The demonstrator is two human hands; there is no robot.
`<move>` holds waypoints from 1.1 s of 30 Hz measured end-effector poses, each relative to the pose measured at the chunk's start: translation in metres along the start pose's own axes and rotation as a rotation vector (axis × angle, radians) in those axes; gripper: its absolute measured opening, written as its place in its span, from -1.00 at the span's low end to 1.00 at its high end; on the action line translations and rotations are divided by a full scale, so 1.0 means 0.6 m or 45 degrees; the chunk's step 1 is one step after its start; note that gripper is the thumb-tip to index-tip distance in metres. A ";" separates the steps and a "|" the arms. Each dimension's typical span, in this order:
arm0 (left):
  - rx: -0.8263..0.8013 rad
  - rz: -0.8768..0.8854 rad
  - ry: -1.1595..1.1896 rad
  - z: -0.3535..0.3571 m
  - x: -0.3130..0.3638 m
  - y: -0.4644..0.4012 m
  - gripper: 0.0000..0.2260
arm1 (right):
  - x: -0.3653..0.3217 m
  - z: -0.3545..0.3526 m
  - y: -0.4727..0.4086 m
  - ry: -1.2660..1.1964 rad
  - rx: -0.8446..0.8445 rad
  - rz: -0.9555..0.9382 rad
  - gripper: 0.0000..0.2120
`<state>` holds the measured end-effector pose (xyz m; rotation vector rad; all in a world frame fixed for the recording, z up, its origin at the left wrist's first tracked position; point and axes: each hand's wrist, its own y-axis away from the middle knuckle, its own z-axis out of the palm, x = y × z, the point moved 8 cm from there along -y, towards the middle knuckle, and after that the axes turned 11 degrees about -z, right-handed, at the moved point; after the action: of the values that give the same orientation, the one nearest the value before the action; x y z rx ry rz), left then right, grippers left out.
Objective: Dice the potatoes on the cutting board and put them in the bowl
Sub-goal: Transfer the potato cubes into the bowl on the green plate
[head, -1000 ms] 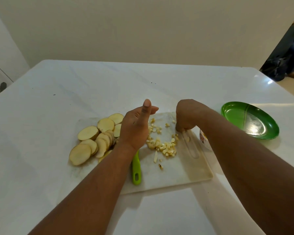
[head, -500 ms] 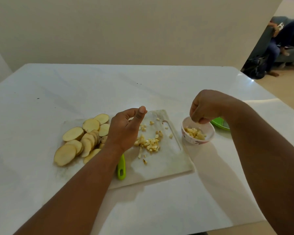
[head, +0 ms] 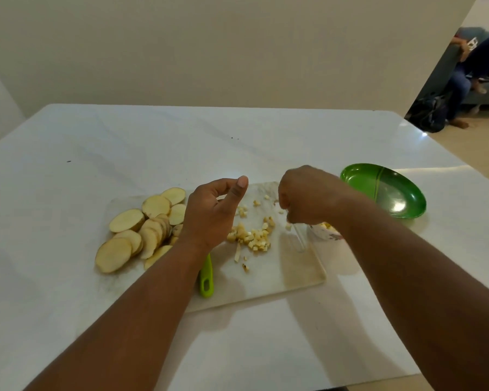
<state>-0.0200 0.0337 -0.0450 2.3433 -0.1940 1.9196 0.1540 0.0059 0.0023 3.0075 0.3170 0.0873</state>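
Observation:
A white cutting board point(head: 291, 273) lies on the table. Several round potato slices point(head: 141, 230) are stacked on its left side, and a pile of small potato dice point(head: 253, 235) sits in the middle. My left hand point(head: 209, 213) hovers over the board with loosely curled fingers and a raised thumb, holding nothing. A green knife handle point(head: 206, 277) pokes out from under my left wrist. My right hand point(head: 308, 198) reaches down at the board's right side, its bunched fingertips pinching loose dice. The small white bowl point(head: 323, 231) with dice inside is mostly hidden behind my right forearm.
A green oval plate point(head: 384, 190) sits on the white table point(head: 124, 153) to the right of the board. A wall stands behind the table. A person sits on a sofa point(head: 469, 71) at the far right, beyond the table edge.
My right hand went from the board to over the bowl, then came back to the board's right side. My left hand stayed above the board and the view shifted.

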 end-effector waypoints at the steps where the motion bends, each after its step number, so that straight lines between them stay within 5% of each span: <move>1: 0.012 -0.005 0.010 -0.003 0.001 0.000 -0.59 | -0.011 0.011 -0.007 0.061 -0.055 -0.024 -0.89; 9: 0.012 0.031 0.032 -0.007 0.001 -0.007 -0.57 | -0.024 0.038 -0.021 0.172 -0.252 -0.038 -0.85; 16: 0.028 -0.113 0.181 -0.013 -0.004 -0.013 -0.44 | 0.042 -0.045 0.033 -0.218 0.017 0.156 -0.94; 23: 0.005 -0.205 0.169 -0.018 -0.021 -0.016 -0.39 | 0.105 -0.029 0.083 -0.272 -0.062 0.343 -0.91; 27: 0.067 -0.214 0.188 -0.026 -0.017 -0.016 -0.40 | 0.054 -0.058 0.049 -0.329 0.285 0.260 -0.85; 30: 0.158 -0.223 0.193 -0.038 -0.018 -0.014 -0.37 | -0.021 -0.021 -0.022 -0.220 0.161 0.105 -0.82; 33: 0.210 -0.269 0.252 -0.051 -0.027 -0.020 -0.34 | -0.043 0.020 -0.072 -0.190 0.078 0.193 -0.87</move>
<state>-0.0509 0.0511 -0.0548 2.1436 0.2275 2.1116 0.1206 0.0411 -0.0160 3.0718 0.0785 -0.1352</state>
